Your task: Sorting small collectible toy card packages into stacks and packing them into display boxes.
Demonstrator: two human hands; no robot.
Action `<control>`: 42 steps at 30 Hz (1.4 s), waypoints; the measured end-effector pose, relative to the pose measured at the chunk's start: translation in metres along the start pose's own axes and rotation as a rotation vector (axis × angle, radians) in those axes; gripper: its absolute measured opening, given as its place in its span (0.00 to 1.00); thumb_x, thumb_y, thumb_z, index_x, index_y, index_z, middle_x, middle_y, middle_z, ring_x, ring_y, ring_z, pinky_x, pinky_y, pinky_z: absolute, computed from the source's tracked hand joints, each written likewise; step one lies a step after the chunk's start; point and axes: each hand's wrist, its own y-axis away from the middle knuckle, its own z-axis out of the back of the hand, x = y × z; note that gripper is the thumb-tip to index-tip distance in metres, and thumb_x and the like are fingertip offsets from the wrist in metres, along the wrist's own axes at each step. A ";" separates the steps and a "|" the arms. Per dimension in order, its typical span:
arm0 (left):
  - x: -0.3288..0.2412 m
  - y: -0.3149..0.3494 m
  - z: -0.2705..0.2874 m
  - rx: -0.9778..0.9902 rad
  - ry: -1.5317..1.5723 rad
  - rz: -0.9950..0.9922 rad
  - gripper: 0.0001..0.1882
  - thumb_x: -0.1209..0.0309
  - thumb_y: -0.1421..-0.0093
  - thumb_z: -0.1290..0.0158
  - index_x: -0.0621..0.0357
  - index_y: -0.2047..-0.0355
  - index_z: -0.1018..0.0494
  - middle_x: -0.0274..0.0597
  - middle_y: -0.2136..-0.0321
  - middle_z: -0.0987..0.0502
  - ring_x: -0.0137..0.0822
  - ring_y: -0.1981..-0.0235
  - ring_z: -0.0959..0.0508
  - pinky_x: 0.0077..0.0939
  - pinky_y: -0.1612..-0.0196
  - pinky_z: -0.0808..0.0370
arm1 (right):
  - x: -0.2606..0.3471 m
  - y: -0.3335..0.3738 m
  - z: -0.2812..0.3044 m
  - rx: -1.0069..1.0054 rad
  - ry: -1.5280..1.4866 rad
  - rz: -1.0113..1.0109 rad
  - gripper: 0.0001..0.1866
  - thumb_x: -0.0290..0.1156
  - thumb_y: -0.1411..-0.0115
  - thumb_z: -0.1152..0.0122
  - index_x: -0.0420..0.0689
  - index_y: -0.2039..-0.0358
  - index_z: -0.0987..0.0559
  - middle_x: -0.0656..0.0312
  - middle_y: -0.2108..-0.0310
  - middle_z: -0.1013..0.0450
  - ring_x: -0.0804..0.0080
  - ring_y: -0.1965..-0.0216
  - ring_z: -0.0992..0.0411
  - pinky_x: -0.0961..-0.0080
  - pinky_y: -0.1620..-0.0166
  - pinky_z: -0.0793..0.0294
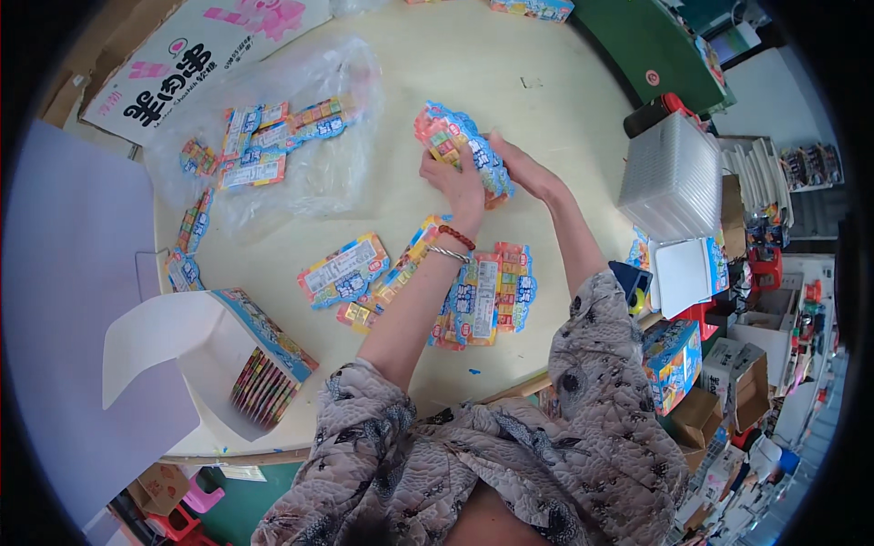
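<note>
Over the middle of the table I hold a stack of colourful candy packs (441, 129) with blue, pink and yellow printing. My left hand (458, 189) is wrapped round its near left side, the thumb lying across the front. Against its right edge presses my right hand (528, 171), with some fingertips hidden behind the stack. Beneath and beside my left forearm lie several loose packs, among them one with its pale back up (344, 270) and an overlapping group (486, 296) to the right.
A clear plastic bag (341, 68) lies at the far left with several packs (255, 136) on it. An opened display box (264, 332) holding a row of packs stands front left. To the right are clear plastic trays (672, 177) in a stack and a white-flapped box (683, 278).
</note>
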 end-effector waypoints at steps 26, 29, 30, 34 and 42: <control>-0.072 0.147 0.252 0.545 -0.444 -0.405 0.53 0.65 0.53 0.33 0.59 0.35 0.56 0.53 0.40 0.46 0.48 0.42 0.37 0.39 0.44 0.32 | -0.059 0.208 -0.080 0.045 0.725 0.262 0.35 0.33 0.56 0.30 0.43 0.46 0.31 0.55 0.57 0.26 0.66 0.56 0.26 0.72 0.51 0.28; -0.071 0.143 0.289 0.629 -0.661 -0.544 0.71 0.60 0.61 0.28 0.57 0.32 0.72 0.53 0.38 0.47 0.49 0.38 0.41 0.42 0.39 0.37 | -0.083 0.227 -0.128 0.243 0.852 0.376 0.34 0.29 0.55 0.34 0.44 0.45 0.31 0.51 0.53 0.28 0.54 0.52 0.29 0.65 0.50 0.29; -0.057 0.146 0.303 0.709 -0.518 -0.374 0.69 0.66 0.61 0.28 0.56 0.32 0.71 0.53 0.39 0.47 0.49 0.39 0.39 0.41 0.40 0.36 | -0.090 0.226 -0.138 0.249 0.841 0.375 0.34 0.29 0.55 0.34 0.44 0.45 0.31 0.51 0.53 0.28 0.54 0.52 0.29 0.65 0.50 0.29; -0.028 0.159 0.332 0.737 -0.381 -0.160 0.70 0.75 0.62 0.28 0.54 0.32 0.72 0.51 0.42 0.44 0.46 0.42 0.36 0.38 0.41 0.33 | -0.102 0.218 -0.156 0.205 0.907 0.519 0.36 0.28 0.55 0.32 0.44 0.43 0.33 0.51 0.52 0.30 0.52 0.50 0.32 0.62 0.48 0.31; -0.011 0.174 0.330 0.631 -0.353 -0.169 0.62 0.75 0.59 0.29 0.52 0.32 0.63 0.46 0.47 0.39 0.40 0.46 0.32 0.34 0.47 0.27 | -0.147 0.247 -0.154 -0.113 0.319 0.390 0.48 0.29 0.52 0.29 0.44 0.35 0.47 0.56 0.37 0.44 0.62 0.35 0.44 0.64 0.35 0.47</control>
